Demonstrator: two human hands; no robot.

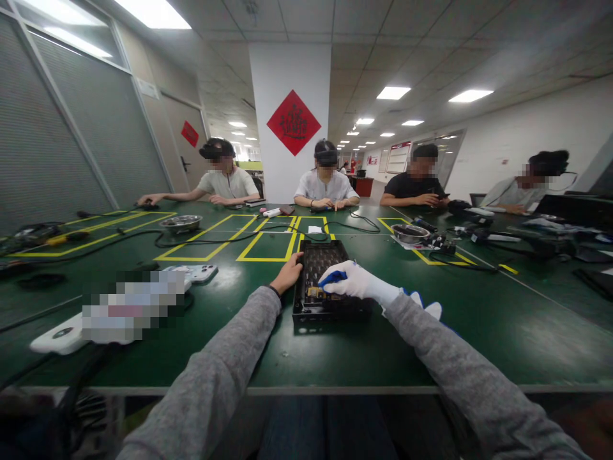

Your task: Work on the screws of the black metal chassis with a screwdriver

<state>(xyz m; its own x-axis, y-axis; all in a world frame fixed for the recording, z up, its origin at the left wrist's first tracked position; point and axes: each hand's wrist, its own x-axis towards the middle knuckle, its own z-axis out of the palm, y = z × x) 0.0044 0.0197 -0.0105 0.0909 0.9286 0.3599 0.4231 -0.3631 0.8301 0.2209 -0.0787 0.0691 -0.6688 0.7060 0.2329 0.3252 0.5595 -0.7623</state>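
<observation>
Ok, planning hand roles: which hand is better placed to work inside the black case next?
Right, probably: the gloved hand is over the black case; the left hand is at its rim.

Single head-worn view: looked forward and slightly down across the green table [268, 367], from just behind its near edge. Left sleeve [211, 377] entered from 7 o'clock, right sleeve [460, 358] from 5; black tray [330, 315] sat close, near centre; pillar [290, 70] stood farther off, toward 12.
</observation>
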